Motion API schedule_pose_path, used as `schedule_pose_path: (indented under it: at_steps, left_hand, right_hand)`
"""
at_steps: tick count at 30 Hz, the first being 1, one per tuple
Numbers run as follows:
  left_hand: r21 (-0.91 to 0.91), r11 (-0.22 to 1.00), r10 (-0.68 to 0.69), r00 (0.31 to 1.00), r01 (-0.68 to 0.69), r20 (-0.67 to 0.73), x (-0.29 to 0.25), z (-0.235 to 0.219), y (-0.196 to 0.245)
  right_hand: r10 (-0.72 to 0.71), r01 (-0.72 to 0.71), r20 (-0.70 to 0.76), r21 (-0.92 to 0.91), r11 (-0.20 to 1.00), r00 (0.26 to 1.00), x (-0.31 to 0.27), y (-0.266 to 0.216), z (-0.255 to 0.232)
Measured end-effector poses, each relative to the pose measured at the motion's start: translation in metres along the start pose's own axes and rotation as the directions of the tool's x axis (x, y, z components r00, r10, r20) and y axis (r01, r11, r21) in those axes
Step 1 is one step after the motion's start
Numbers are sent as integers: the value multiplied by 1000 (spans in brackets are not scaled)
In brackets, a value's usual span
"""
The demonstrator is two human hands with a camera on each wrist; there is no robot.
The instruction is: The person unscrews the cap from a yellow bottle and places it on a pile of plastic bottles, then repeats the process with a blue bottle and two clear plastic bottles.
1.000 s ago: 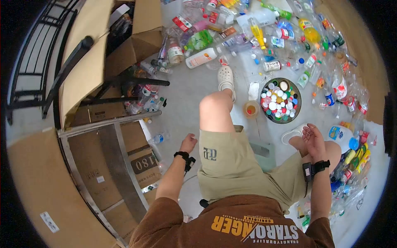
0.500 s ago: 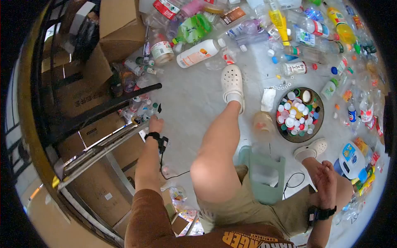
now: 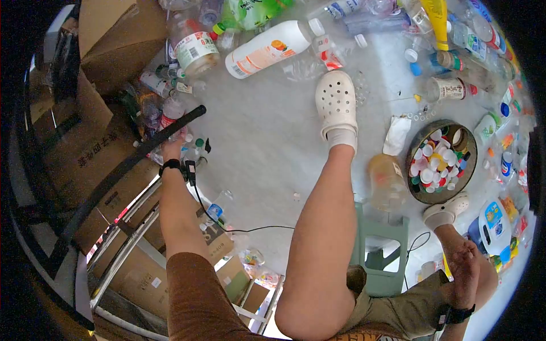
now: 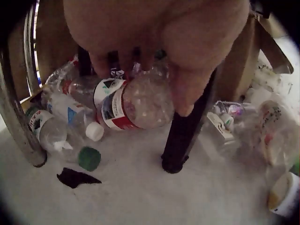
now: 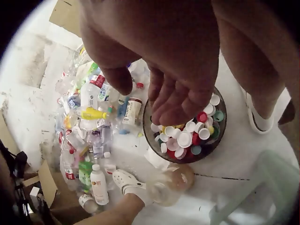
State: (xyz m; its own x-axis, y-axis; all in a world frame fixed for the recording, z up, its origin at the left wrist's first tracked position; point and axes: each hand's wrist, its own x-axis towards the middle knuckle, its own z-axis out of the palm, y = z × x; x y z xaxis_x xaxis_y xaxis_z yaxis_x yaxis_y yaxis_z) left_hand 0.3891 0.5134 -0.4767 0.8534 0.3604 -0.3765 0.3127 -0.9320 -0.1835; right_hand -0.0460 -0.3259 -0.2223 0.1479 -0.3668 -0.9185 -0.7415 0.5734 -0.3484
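Observation:
At the left, my left hand (image 3: pixel 172 149) reaches down beside the black bar, among bottles. In the left wrist view the left hand (image 4: pixel 159 42) is over a clear bottle (image 4: pixel 147 103) with a red and white label, lying on its side; the fingers hang at its far side and the thumb points down by its end. Contact cannot be told. My right hand (image 3: pixel 465 270) is by the bent right knee, holding nothing. In the right wrist view the right hand (image 5: pixel 164 61) has loosely bent fingers and appears in front of the round tray of caps (image 5: pixel 220 140).
Black bar (image 3: pixel 136 153) and metal frame (image 3: pixel 122 230) stand at the left, with cardboard boxes (image 3: pixel 114 28). A white bottle (image 3: pixel 267 50) lies before the outstretched foot. Many bottles cover the far and right floor. A green stool (image 3: pixel 387 278) and a clear container (image 3: pixel 387 182) are between the legs.
My left hand has moved forward and left from beside the leg, past the metal frame to the bottles. The view has shifted and the left leg is stretched out. The right hand stays by the knee.

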Motion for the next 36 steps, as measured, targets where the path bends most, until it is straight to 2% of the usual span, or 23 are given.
schedule_pose_path:
  at_steps: [1,4,7,8,9,11,12,13,15,16,18,19,21,22,23,24,26,27,29,31,32,34,36]
  left_hand:
    - [-173,981,-90,996,86,-19,-70,-54,96]
    - [-102,973,-210,977,207,-26,-62,-40,97]
    - [-303,951,20,992,-58,-126,-45,4,65]
    - [-137,956,235,956,-260,-178,-31,26,46]
    - [40,894,445,875,-446,-190,-26,34,44]
    - [87,912,406,911,-400,-70,-23,51,35]
    - [-12,988,152,987,-151,52,-56,27,78]
    - [-72,990,-106,975,122,195,-78,10,102]
    - [-17,979,-203,978,204,36,-85,12,97]
    - [3,970,-243,969,244,-46,-87,16,95]
    - [-231,972,-1,981,-45,-192,-70,47,72]
    - [-462,886,-36,990,-32,-139,-61,53,84]
    - [-464,886,-81,988,10,-134,-77,54,106]
    - [-465,885,-103,986,31,-132,-89,49,124]
    - [-477,878,-132,977,37,-168,-89,67,125]
    - [-491,870,-157,967,39,-201,-89,88,125]
    - [-423,895,-215,967,141,-133,-110,104,140]
    - [-350,924,-221,963,157,-152,-151,92,173]
    - [-313,948,-131,972,65,-194,-202,111,190]
    - [-299,953,13,990,-55,-141,-269,117,210]
    - [-395,919,23,999,-6,39,-293,121,212]
    - [-552,833,124,968,18,219,-325,119,211]
    - [-697,714,272,943,-63,193,-340,107,212]
  right_hand:
    - [3,-3,5,2,1000,1000,0,0,0]
    - [6,-6,5,8,1000,1000,0,-3,5]
    - [4,-4,-18,6,1000,1000,-3,-5,13]
    - [-4,4,-13,10,1000,1000,2,1,6]
    - [-5,5,-17,17,1000,1000,3,5,1]
    - [0,1,-30,34,999,1000,5,10,-8]
    - [7,-6,-40,42,999,999,6,11,-12]
    - [7,-6,-20,36,999,1000,8,13,-17]
    - [9,-9,20,22,1000,1000,13,16,-26]
    - [23,-24,20,28,999,1000,10,9,-14]
    - [52,-53,19,42,998,998,3,-2,12]
    - [42,-43,46,8,999,998,4,-3,14]
    - [29,-23,109,-62,998,994,5,-6,17]
    - [48,-48,42,-8,999,998,5,-2,15]
    - [64,-63,-27,49,997,998,5,6,9]
    - [64,-62,-54,45,997,996,2,7,8]
    - [46,-47,-59,-25,999,997,1,1,12]
    - [25,-28,-37,-89,996,999,1,-4,17]
    - [-15,20,44,-102,995,999,-5,-9,23]
    - [-65,71,78,-71,995,995,-15,-13,36]
    - [-68,72,117,-37,997,991,-19,-14,38]
    - [-83,78,199,32,996,976,-28,-14,38]
    - [-123,100,248,101,990,961,-41,-16,39]
